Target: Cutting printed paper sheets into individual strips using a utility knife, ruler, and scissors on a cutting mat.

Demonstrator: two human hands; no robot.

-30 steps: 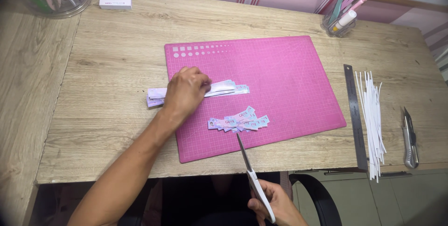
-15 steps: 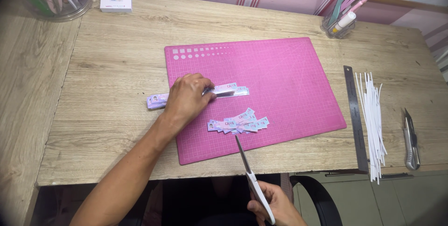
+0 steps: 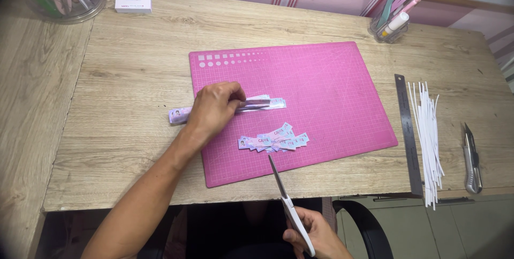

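Here, scissors (image 3: pixel 284 197) point up toward the cut labels (image 3: pixel 274 140).

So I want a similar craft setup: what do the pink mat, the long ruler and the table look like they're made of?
The pink mat looks like matte vinyl or rubber, a cutting mat judging by its white printed grid and fine scratches. The long ruler looks like brushed steel: thin, grey, dull sheen. The table shows pale wood grain, but solid wood or laminate can't be told apart.
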